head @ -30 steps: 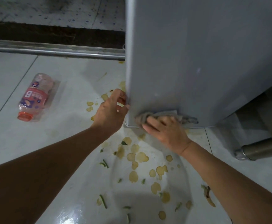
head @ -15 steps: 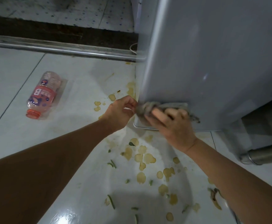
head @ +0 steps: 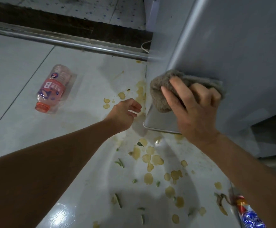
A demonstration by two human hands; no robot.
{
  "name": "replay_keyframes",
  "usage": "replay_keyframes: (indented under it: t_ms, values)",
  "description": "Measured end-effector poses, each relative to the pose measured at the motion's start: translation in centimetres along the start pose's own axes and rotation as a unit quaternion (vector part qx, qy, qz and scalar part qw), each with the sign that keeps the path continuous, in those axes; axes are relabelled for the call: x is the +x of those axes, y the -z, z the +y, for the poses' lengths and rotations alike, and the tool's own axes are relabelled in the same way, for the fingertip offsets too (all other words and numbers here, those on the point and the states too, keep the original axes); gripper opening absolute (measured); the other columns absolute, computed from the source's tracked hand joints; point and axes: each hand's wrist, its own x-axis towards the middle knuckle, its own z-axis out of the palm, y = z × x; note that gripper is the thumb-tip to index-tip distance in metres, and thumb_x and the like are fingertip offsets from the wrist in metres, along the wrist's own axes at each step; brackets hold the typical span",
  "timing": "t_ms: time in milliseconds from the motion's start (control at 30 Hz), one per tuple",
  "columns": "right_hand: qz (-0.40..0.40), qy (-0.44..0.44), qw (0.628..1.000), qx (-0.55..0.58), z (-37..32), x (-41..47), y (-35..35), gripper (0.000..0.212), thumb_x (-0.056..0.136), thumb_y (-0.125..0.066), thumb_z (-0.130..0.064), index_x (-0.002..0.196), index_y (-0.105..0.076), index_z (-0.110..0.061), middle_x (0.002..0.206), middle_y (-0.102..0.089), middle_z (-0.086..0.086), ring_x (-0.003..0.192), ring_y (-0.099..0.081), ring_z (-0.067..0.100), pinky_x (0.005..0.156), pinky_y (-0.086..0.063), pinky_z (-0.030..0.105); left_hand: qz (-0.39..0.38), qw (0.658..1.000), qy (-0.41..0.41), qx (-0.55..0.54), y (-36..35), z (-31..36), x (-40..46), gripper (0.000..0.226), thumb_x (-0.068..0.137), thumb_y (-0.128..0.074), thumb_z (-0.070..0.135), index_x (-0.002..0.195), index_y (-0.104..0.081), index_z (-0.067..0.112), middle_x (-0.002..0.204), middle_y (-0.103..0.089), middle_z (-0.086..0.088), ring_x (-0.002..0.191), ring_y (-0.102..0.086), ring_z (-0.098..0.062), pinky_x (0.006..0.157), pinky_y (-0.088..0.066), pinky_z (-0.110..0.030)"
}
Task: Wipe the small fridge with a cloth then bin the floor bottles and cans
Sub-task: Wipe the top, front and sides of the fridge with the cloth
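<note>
The small grey fridge (head: 232, 46) fills the upper right. My right hand (head: 193, 106) grips a bunched grey-brown cloth (head: 162, 89) and presses it against the fridge's lower left corner edge. My left hand (head: 125, 114) hovers just left of the fridge's bottom corner, fingers loosely curled, holding nothing. A clear plastic bottle (head: 54, 89) with a pink label and orange cap lies on its side on the floor to the left. A red, white and blue can (head: 249, 214) lies at the bottom right, partly behind my right forearm.
The white tiled floor (head: 19, 71) is strewn with yellowish stains and green scraps (head: 150, 162) in front of the fridge. A metal door rail (head: 68, 41) runs across the back, with a dark threshold behind it. A white cord (head: 144, 46) shows beside the fridge.
My right hand has carried the cloth up from the fridge's bottom edge to its left corner. My left hand has let go of the fridge corner and pulled back. The view shifted left.
</note>
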Motion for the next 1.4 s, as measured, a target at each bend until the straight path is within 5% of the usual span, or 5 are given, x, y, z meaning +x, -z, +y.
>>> replay_keyframes:
  t_ms: [267, 633, 1033, 1267, 1400]
  values:
    - [-0.161, 0.115, 0.98, 0.014, -5.3, -5.4, -2.3, 0.04, 0.09, -0.039, -0.015, 0.123, -0.062, -0.02, 0.134, -0.056, -0.009, 0.1, -0.041, 0.018, 0.078, -0.031, 0.031, 0.038, 0.999, 0.023, 0.01, -0.6, -1.3, 0.1, 0.04, 0.077, -0.036, -0.011, 0.093, -0.058, 0.018, 0.096, -0.065, 0.0, 0.095, -0.064, -0.022, 0.089, -0.052, -0.04]
    - [-0.352, 0.212, 0.909, 0.073, -8.0, -8.3, -2.9, 0.046, 0.075, -0.054, -0.029, 0.119, -0.066, -0.023, 0.135, -0.054, -0.009, 0.104, -0.057, 0.01, 0.083, -0.04, 0.027, 0.042, 0.998, 0.024, 0.028, -1.6, -0.2, -0.5, 0.046, 0.076, -0.033, -0.013, 0.101, -0.059, 0.016, 0.106, -0.064, -0.002, 0.098, -0.061, -0.019, 0.09, -0.051, -0.035]
    - [-0.42, 0.112, 0.899, 0.057, -3.1, -11.2, -0.2, 0.049, 0.065, -0.078, -0.021, 0.112, -0.067, -0.016, 0.117, -0.061, -0.003, 0.079, -0.057, 0.021, 0.063, -0.046, 0.035, 0.096, 0.992, 0.0, 0.087, -4.1, 2.3, 0.3, 0.028, 0.076, -0.045, -0.004, 0.086, -0.054, 0.021, 0.076, -0.059, 0.011, 0.081, -0.061, -0.015, 0.072, -0.049, -0.024]
    - [-0.449, 0.153, 0.874, 0.108, -6.5, -7.5, -1.5, 0.063, 0.079, -0.014, -0.011, 0.14, -0.033, -0.008, 0.138, -0.044, 0.002, 0.102, -0.051, 0.023, 0.081, -0.043, 0.035, 0.08, 0.991, 0.01, 0.105, -3.9, 2.6, 0.7, 0.018, 0.077, -0.056, 0.002, 0.084, -0.053, 0.018, 0.083, -0.065, 0.001, 0.084, -0.064, -0.021, 0.07, -0.048, -0.026]
    - [-0.439, 0.19, 0.873, 0.099, -5.4, -8.3, -1.8, 0.058, 0.086, -0.022, -0.009, 0.143, -0.027, -0.007, 0.147, -0.029, 0.002, 0.112, -0.046, 0.023, 0.087, -0.042, 0.035, 0.092, 0.984, 0.017, 0.15, -4.5, 2.9, 1.0, 0.028, 0.071, -0.074, 0.019, 0.084, -0.049, 0.018, 0.086, -0.065, -0.002, 0.082, -0.061, -0.021, 0.069, -0.049, -0.03]
